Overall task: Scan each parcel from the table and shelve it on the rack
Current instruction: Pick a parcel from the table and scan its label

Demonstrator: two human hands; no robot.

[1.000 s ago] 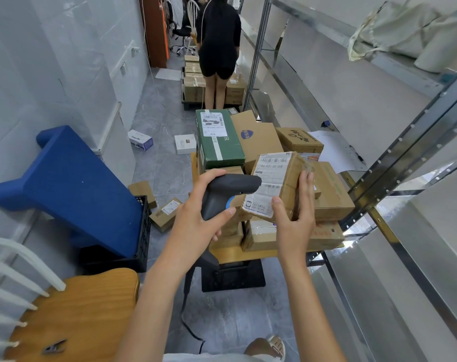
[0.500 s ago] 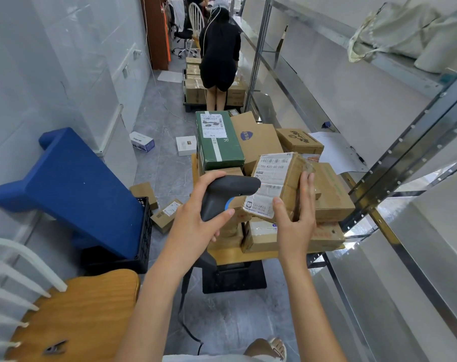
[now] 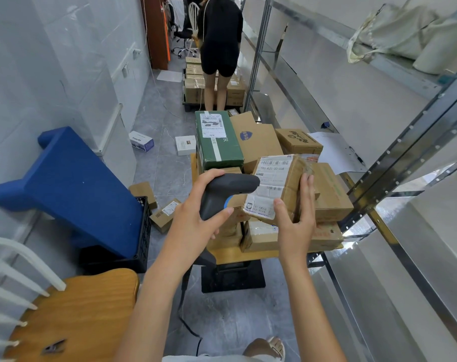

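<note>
My left hand (image 3: 193, 218) grips a dark grey barcode scanner (image 3: 227, 189), its head pointing right at a label. My right hand (image 3: 295, 220) holds a small brown cardboard parcel (image 3: 282, 186) tilted up, thumb on the white shipping label, fingers round its right side. Both hover over a small wooden table (image 3: 248, 253) stacked with several parcels, among them a green box (image 3: 218, 142) and brown boxes (image 3: 256, 142). The metal rack (image 3: 379, 184) runs along the right, its shelves close to the table.
A blue padded object (image 3: 73, 184) leans on a black crate at left. A wooden chair (image 3: 73, 314) is at lower left. Small boxes lie on the floor. A person (image 3: 219, 48) stands ahead by a pallet of cartons. Bags (image 3: 394, 30) lie on the upper shelf.
The scanner and parcel stay almost where they were, the scanner head still at the label. The person ahead has shifted slightly.
</note>
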